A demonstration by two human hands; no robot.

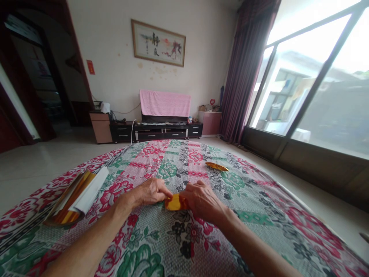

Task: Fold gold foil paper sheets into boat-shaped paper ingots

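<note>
The head view has a small shiny gold piece (pixel 175 202) at its centre, lying on a flowered cloth (pixel 144 256) between the person's two hands. The left hand (pixel 151 191) reaches in from the left, its index finger stretched out so that the tip touches the upper left edge of the gold piece; its other fingers are bent in toward the palm, and whether the thumb pinches from below cannot be told. The right hand (pixel 201 198) covers the right end of the piece with bent fingers set close together; its thumb is hidden, so I cannot tell whether it grips or only presses.

Beyond the right hand, well apart from it, a slim gold piece with pointed ends (pixel 217 166) lies on the same cloth. To the left, beside the left forearm, rests a loose stack of gold and white sheets (pixel 76 200), partly curled.

Farther off stand a low black cabinet (pixel 161 132) and, above it, a pink cover (pixel 165 103). A framed picture (pixel 158 42) hangs on the wall, and a dark purple curtain (pixel 245 73) borders the window (pixel 325 84) at right.
</note>
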